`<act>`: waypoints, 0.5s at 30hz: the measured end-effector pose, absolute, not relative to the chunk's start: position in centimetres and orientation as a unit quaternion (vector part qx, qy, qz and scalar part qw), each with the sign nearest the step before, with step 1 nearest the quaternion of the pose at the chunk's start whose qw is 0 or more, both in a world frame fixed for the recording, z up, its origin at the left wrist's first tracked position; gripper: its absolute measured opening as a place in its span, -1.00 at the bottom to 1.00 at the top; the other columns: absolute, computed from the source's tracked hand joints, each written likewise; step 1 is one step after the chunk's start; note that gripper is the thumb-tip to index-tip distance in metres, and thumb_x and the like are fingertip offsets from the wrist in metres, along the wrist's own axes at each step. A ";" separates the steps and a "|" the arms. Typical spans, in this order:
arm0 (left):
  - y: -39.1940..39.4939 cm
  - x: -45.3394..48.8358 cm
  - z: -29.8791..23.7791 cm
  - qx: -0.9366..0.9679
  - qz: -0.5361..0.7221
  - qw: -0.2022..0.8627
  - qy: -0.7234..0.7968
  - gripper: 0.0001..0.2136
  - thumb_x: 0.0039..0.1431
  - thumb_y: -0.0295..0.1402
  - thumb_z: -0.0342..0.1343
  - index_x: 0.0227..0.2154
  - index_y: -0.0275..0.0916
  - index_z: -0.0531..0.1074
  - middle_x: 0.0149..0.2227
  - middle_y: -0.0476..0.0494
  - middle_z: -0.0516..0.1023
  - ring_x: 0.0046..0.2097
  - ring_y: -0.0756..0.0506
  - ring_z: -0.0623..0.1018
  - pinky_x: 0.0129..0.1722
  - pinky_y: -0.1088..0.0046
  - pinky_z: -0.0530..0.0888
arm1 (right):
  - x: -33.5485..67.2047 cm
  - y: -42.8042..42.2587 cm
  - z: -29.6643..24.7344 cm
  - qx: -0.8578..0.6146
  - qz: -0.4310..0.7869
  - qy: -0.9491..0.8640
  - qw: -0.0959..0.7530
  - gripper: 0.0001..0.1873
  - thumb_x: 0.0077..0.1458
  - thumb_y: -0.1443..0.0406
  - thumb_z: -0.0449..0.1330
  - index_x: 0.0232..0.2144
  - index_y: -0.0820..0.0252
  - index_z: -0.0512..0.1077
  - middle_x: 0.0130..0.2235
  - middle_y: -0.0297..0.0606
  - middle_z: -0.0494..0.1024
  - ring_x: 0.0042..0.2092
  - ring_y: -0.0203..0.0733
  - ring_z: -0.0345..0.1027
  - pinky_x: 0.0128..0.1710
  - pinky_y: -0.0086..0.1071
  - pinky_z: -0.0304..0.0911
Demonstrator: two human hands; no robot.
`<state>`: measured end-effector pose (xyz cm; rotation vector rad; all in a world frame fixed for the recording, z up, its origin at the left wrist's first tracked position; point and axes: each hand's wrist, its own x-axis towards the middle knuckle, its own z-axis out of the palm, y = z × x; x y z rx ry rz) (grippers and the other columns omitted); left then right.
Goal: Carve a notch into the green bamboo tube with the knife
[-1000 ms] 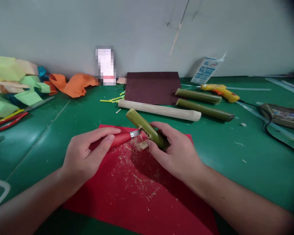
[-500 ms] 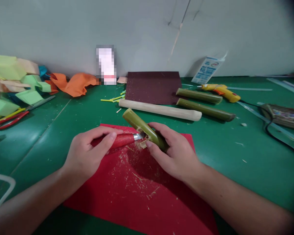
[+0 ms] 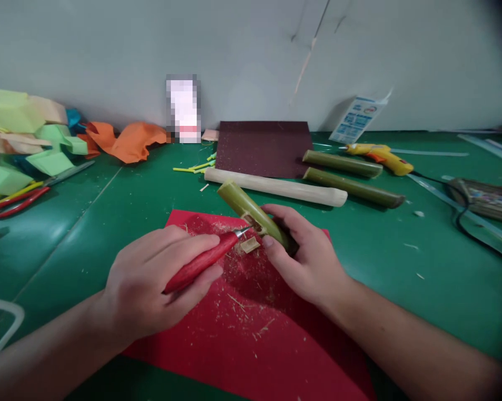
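My left hand (image 3: pixel 159 278) is closed round the red wooden handle of a carving knife (image 3: pixel 205 259). Its short metal blade points up and right, with the tip at a notch cut in the side of a green bamboo tube (image 3: pixel 242 203). My right hand (image 3: pixel 303 250) grips the lower right end of that tube, which is tilted with its far end up and left. A small cut piece of bamboo (image 3: pixel 250 244) lies just below the notch. Shavings are scattered over the red sheet (image 3: pixel 234 356) underneath.
Behind the hands lie a pale peeled stick (image 3: pixel 276 187), two green bamboo pieces (image 3: pixel 353 187) and a dark brown sheet (image 3: pixel 263 147). A yellow glue gun (image 3: pixel 380 157) with a black cord is at right. Scissors (image 3: pixel 19 201), orange paper (image 3: pixel 129 142) and folded sticky notes (image 3: pixel 17 111) sit left.
My left hand has turned and shifted its hold, so the knife now slants upward with its blade drawn back from deeper in the notch. The bamboo tube has moved slightly right with my right hand.
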<state>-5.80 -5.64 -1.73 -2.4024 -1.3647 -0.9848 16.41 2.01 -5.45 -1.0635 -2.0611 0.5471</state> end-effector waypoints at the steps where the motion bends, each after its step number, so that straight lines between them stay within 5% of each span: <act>1: -5.7 -5.8 -1.7 -0.818 -0.328 0.110 -0.460 -0.80 0.15 -0.38 0.22 -0.15 -0.26 0.48 -0.31 -0.05 0.60 -0.34 0.01 0.57 -0.32 0.51 0.49 | 16.4 2.0 -5.5 -0.417 0.221 -0.801 0.368 -0.58 0.09 0.24 0.09 0.00 0.27 0.39 -0.23 -0.18 0.60 -0.29 -0.15 0.47 -0.33 -0.29 0.37; 15: -6.2 -5.8 -1.6 -0.867 -0.277 0.122 -0.397 -0.69 0.25 -0.39 0.06 0.01 -0.41 0.41 -0.33 -0.19 0.56 -0.33 -0.08 0.58 -0.31 0.41 0.56 | 16.4 2.0 -6.0 -0.434 0.298 -0.765 0.372 -0.57 0.16 0.19 0.08 0.05 0.22 0.36 -0.06 -0.13 0.59 -0.16 -0.09 0.49 -0.33 -0.29 0.36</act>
